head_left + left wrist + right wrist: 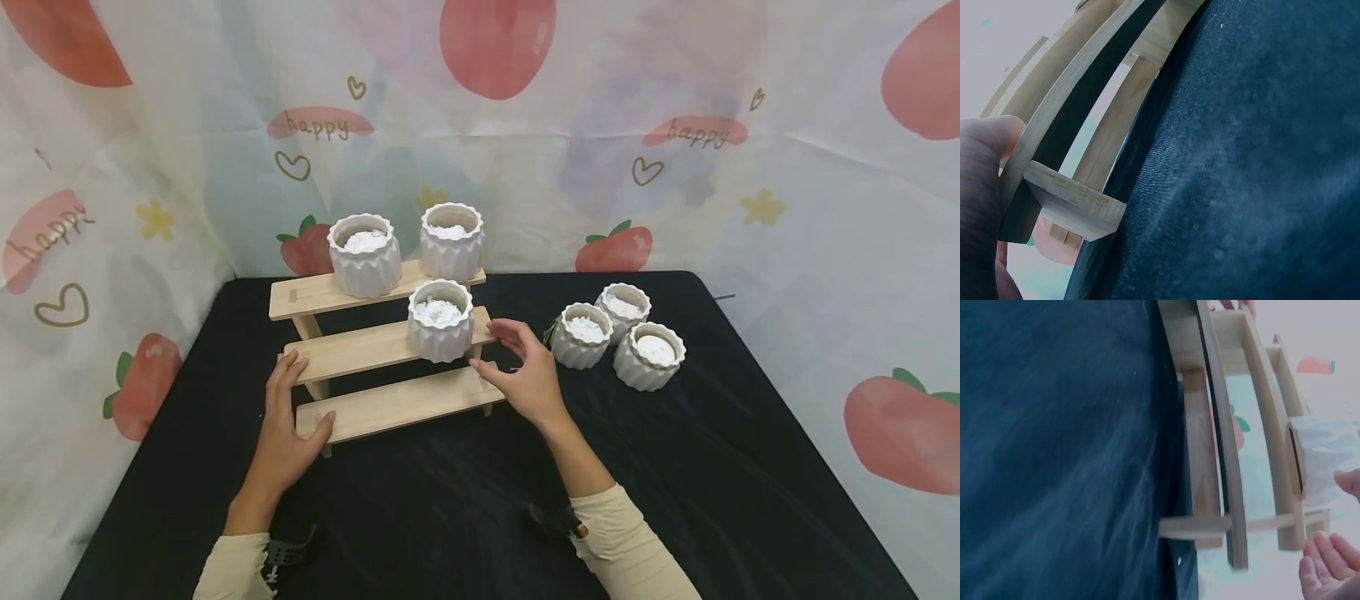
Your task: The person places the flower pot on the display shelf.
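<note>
1. The relation that matters: the three-step wooden rack [348,354] stands on the black-covered desk [450,508], between the two hands. Its long axis goes from left to right, slightly slanted, so that the right end is farther from the person.

2. The left hand [288,442] is at the left end of the rack. It seems to grip there, with the thumb over the lowest plank and the fingers by the end of the middle one.

3. The right hand [532,379] is beside the right end, thumb and fingers spread wide, holding nothing. Whether its fingertips touch the wood, I cannot tell.

4. The middle-step pot [441,333] sits near the right end, so the right hand is nearer to it. Two upper pots [367,271] are on the top step. Three desk pots [648,367] are close together, just to the right of this hand.

5. On the backdrop [525,167] the word "happy" can be read three times. I can read no brand or label on the pots or rack.
</note>
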`<state>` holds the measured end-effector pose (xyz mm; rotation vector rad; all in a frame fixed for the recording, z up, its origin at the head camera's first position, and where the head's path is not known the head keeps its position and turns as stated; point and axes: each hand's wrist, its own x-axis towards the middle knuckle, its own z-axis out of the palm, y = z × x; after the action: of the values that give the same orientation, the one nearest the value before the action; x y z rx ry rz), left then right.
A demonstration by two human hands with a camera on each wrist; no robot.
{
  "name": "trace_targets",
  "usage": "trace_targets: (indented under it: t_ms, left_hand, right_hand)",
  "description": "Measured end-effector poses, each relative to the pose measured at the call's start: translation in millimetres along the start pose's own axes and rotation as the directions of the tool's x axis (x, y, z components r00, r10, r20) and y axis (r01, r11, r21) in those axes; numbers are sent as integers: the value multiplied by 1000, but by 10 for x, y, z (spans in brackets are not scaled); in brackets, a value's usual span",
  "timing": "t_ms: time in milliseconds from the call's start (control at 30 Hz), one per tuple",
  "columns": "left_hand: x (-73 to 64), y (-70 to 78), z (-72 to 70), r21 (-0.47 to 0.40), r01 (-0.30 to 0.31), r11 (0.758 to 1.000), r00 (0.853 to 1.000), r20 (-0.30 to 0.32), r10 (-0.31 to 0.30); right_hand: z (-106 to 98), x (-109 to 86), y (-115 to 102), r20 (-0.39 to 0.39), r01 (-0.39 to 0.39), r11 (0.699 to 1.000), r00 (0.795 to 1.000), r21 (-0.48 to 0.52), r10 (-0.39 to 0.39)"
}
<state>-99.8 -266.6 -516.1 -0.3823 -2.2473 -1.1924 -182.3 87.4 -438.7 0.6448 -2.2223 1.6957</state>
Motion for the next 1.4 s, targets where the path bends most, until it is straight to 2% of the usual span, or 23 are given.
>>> trace_targets:
  t_ms: [167, 267, 433, 533, 600, 633, 700, 767, 800, 833, 900, 1000, 1167, 1267, 1400]
  left_hand:
    - [-16, 9, 26, -16, 0, 1000, 1000, 7, 0]
    - [-12, 18, 26, -17, 2, 1000, 1000, 11, -2]
    - [12, 5, 4, -15, -16, 1000, 1000, -3, 16]
    - [13, -13, 5, -20, -18, 1000, 1000, 2, 18]
    - [6, -21, 19, -26, -13, 1000, 1000, 5, 13]
    - [1, -20, 25, -29, -10, 1000, 1000, 6, 10]
    - [-3, -15, 32, -32, -12, 999, 1000, 2, 12]
    - [-3, -5, 30, -32, -16, 999, 1000, -1, 16]
    - [-1, 1, 25, -30, -19, 999, 1000, -1, 19]
    - [2, 5, 17, -29, -23, 999, 1000, -3, 23]
    - [4, 7, 1, -25, -32, 999, 999, -5, 32]
    - [10, 3, -20, -19, -33, 999, 999, -5, 33]
    - [15, 1, -25, -10, -24, 1000, 1000, -2, 23]
    - [13, 7, -16, -10, -21, 1000, 1000, -2, 21]
    - [5, 19, -7, -13, -13, 1000, 1000, 0, 13]
  right_hand:
    - [-221, -88, -208, -9, -55, 997, 998, -55, 55]
    - [-353, -130, -205, -41, -81, 993, 996, -87, 78]
    - [-583, -148, -129, -147, -110, 991, 984, -83, 97]
    - [-766, -157, 31, -243, -139, 985, 964, -101, 111]
    - [-934, -164, 176, -338, -176, 976, 933, -126, 125]
    - [-1027, -166, 237, -394, -203, 968, 910, -149, 131]
    - [-1242, -172, 343, -495, -261, 948, 857, -183, 141]
    - [-1459, -176, 361, -570, -343, 921, 801, -186, 183]
    - [-1560, -182, 363, -593, -388, 904, 776, -180, 215]
    - [-1655, -189, 369, -599, -423, 890, 761, -170, 248]
    - [-1816, -205, 395, -586, -493, 858, 741, -145, 326]
    - [-1980, -223, 458, -533, -563, 816, 735, -133, 420]
    - [-2122, -282, 565, -442, -602, 780, 754, -173, 485]
    - [-2182, -327, 629, -378, -600, 776, 776, -194, 506]
    - [-2248, -384, 712, -271, -573, 787, 814, -228, 513]
